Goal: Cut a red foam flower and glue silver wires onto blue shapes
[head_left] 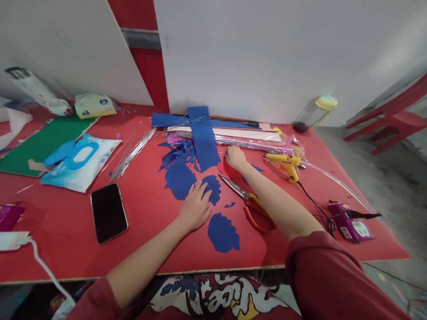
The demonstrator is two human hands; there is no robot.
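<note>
Blue cutouts (pixel 179 179) lie under the flat, open left hand (pixel 196 209); at one o'clock, the right hand (pixel 235 156) pinches a red piece (pixel 230 170), needing careful placement.

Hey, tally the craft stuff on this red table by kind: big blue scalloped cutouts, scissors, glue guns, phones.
Large blue scalloped paper cutouts: 3; the left hand rests flat on the middle one.
Orange-handled metal scissors: 1
Yellow hot glue gun: 1
Black smartphone: 1
Total: 6
</note>
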